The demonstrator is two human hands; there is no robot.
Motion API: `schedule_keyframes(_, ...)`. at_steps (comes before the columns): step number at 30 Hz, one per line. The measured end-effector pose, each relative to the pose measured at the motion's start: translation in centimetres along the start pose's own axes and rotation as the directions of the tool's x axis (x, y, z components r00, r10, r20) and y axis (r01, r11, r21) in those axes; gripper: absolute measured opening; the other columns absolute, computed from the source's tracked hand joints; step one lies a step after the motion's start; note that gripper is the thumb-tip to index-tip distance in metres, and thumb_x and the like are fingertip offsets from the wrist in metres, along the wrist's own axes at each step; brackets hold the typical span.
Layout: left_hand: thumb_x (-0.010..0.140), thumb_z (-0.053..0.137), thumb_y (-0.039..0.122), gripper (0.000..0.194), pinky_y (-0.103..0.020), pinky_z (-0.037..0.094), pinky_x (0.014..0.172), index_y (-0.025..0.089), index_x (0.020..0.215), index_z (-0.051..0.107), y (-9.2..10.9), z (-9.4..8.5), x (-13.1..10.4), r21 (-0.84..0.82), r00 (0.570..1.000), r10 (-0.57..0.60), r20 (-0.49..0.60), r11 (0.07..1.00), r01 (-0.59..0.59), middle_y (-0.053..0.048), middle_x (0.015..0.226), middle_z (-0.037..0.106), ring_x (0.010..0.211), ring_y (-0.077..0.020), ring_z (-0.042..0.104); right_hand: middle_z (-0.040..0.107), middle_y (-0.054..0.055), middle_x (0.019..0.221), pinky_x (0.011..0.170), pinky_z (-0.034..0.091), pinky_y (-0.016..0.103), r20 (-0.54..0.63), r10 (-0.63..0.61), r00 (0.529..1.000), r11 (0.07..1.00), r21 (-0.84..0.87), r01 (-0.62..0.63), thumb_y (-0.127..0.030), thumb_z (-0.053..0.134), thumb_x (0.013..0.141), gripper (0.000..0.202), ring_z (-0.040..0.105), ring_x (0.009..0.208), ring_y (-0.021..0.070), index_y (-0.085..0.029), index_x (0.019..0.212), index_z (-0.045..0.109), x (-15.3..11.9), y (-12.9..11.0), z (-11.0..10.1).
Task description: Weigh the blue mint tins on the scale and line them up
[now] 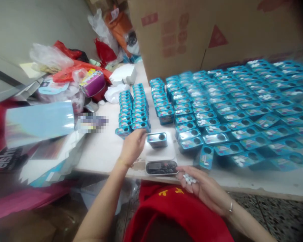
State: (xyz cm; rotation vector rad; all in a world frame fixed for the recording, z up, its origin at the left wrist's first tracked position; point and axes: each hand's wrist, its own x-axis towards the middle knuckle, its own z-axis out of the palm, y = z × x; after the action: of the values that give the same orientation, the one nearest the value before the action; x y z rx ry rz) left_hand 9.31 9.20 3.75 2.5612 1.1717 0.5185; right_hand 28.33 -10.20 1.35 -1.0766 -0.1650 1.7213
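Observation:
A white scale (158,153) with a dark display panel stands near the table's front edge, and one blue tin (157,139) sits on its plate. My left hand (133,148) is at the scale's left side, by the near end of two rows of blue tins (139,111). Its fingers are pressed together near the tin; whether they grip anything is hidden. My right hand (207,188) is palm up in front of the table edge, right of the scale, cupped around several small white tablets (190,178). Many blue tins (234,148) with round dark openings fill the right side, some with white tablets on top.
Behind the tins stands a large cardboard box (176,40). Plastic bags, a purple box (93,82) and stacked printed sheets (40,121) crowd the left. A white box (123,74) lies at the back. Below the edge hangs red cloth (166,208).

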Motion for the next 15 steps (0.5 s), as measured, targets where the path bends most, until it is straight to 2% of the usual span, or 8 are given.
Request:
schedule_keyframes(1, 0.092, 0.041, 0.026, 0.025, -0.034, 0.048, 0.082, 0.015, 0.108, 0.058, -1.1, 0.4, -0.9, -0.039, 0.991, -0.131, 0.040, 0.990, 0.133, -0.009, 0.095, 0.065, 0.087, -0.0200, 0.062, 0.061, 0.005, 0.077, 0.048, 0.041, 0.016, 0.002, 0.005, 1.000, 1.000, -0.006, -0.005, -0.032, 0.063, 0.083, 0.023, 0.052, 0.058, 0.0083, -0.012, 0.093, 0.068, -0.1, -0.3, -0.2)
schedule_keyframes(3, 0.088, 0.040, 0.018, 0.027, -0.030, 0.050, 0.073, 0.012, 0.105, 0.060, -3.0, 1.8, -2.8, -0.090, 0.926, -0.317, 0.204, 0.936, 0.340, -0.007, 0.081, 0.066, 0.072, -0.0171, 0.063, 0.061, 0.005, 0.076, 0.045, 0.040, 0.016, -0.008, 0.031, 0.999, 0.999, -0.022, -0.032, -0.032, 0.063, 0.083, 0.023, 0.051, 0.057, 0.0078, -0.012, 0.093, 0.069, -0.4, -0.8, -0.7)
schedule_keyframes(5, 0.084, 0.040, 0.012, 0.030, -0.026, 0.050, 0.067, 0.011, 0.103, 0.062, -3.8, 3.5, -4.3, -0.120, 0.864, -0.371, 0.341, 0.894, 0.431, -0.005, 0.071, 0.066, 0.062, -0.0146, 0.063, 0.062, 0.005, 0.077, 0.044, 0.039, 0.015, -0.019, 0.058, 0.998, 0.998, -0.039, -0.058, -0.033, 0.064, 0.083, 0.023, 0.050, 0.055, 0.0071, -0.013, 0.092, 0.070, -0.6, -1.3, -1.0)
schedule_keyframes(6, 0.083, 0.039, 0.010, 0.031, -0.024, 0.050, 0.066, 0.011, 0.102, 0.063, -3.9, 4.3, -4.9, -0.133, 0.853, -0.369, 0.370, 0.887, 0.441, -0.004, 0.069, 0.066, 0.060, -0.0137, 0.062, 0.063, 0.005, 0.078, 0.043, 0.039, 0.014, -0.018, 0.062, 0.998, 0.997, -0.045, -0.063, -0.033, 0.064, 0.083, 0.022, 0.050, 0.054, 0.0066, -0.014, 0.091, 0.071, -0.7, -1.5, -1.0)
schedule_keyframes(10, 0.083, 0.035, 0.007, 0.035, -0.022, 0.050, 0.066, 0.012, 0.102, 0.064, -3.1, 6.6, -5.4, -0.189, 0.853, -0.343, 0.393, 0.878, 0.440, -0.003, 0.068, 0.066, 0.061, -0.0130, 0.063, 0.064, 0.005, 0.075, 0.046, 0.044, 0.013, -0.005, 0.043, 0.999, 0.999, -0.006, -0.043, -0.028, 0.060, 0.086, 0.019, 0.054, 0.055, 0.0070, -0.012, 0.089, 0.071, -0.7, -2.6, -0.3)
schedule_keyframes(13, 0.084, 0.037, 0.008, 0.031, -0.023, 0.050, 0.066, 0.013, 0.099, 0.064, -2.6, 6.8, -4.8, -0.214, 0.861, -0.325, 0.390, 0.878, 0.428, -0.003, 0.069, 0.066, 0.061, -0.0137, 0.062, 0.068, 0.010, 0.083, 0.060, 0.053, 0.018, -0.042, 0.060, 0.997, 0.995, 0.084, -0.056, -0.020, 0.056, 0.088, 0.018, 0.064, 0.070, 0.0131, -0.009, 0.091, 0.070, -0.4, -3.6, 0.7)
schedule_keyframes(15, 0.084, 0.041, 0.009, 0.027, -0.027, 0.050, 0.072, 0.012, 0.099, 0.063, -2.2, 6.1, -4.4, -0.202, 0.874, -0.346, 0.341, 0.881, 0.427, -0.006, 0.079, 0.067, 0.070, -0.0159, 0.063, 0.069, 0.014, 0.092, 0.069, 0.056, 0.022, -0.077, 0.078, 0.994, 0.986, 0.151, -0.066, -0.018, 0.052, 0.090, 0.020, 0.067, 0.082, 0.0180, -0.008, 0.093, 0.069, -0.2, -4.1, 1.3)
